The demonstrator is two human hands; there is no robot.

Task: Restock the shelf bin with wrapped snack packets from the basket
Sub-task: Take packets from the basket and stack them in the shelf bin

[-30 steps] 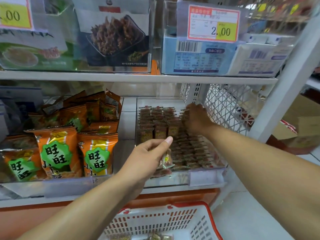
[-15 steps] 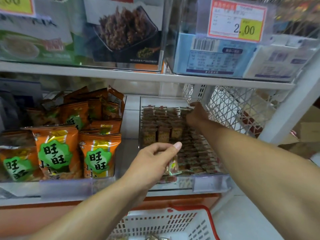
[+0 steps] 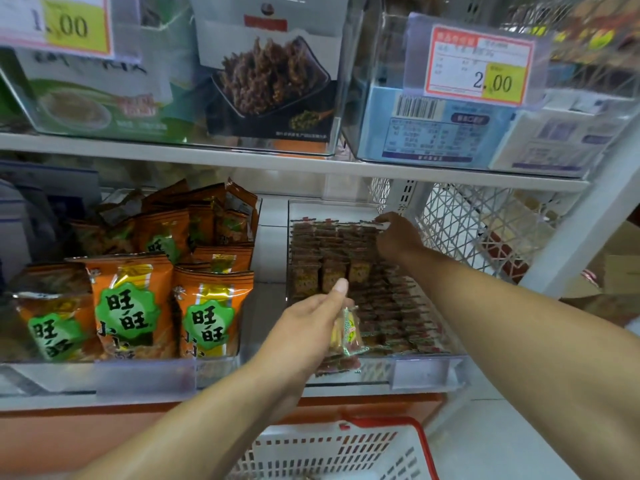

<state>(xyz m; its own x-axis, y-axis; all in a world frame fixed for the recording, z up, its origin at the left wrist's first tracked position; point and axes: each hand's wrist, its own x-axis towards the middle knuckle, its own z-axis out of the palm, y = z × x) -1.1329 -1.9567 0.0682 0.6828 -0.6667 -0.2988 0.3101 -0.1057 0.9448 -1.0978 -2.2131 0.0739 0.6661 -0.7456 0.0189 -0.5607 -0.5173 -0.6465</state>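
A clear shelf bin (image 3: pixel 426 374) on the lower shelf holds rows of small brown wrapped snack packets (image 3: pixel 332 247). My left hand (image 3: pixel 308 327) hovers over the bin's front and grips a few wrapped packets (image 3: pixel 346 332), which hang below its fingers. My right hand (image 3: pixel 396 237) reaches deep into the bin's back right corner, fingers curled on a packet in the rear row. The white basket with a red rim (image 3: pixel 346 452) sits below the shelf, partly cut off by the frame.
Orange snack bags (image 3: pixel 131 306) fill the bin to the left. The upper shelf (image 3: pixel 242 161) carries clear bins with price tags (image 3: pixel 479 65). A white wire mesh panel (image 3: pixel 478 223) closes the shelf's right side. Cardboard boxes (image 3: pixel 616 271) lie at far right.
My right hand has pushed farther back to the bin's rear row. The left hand has stayed over the bin front with its packets.
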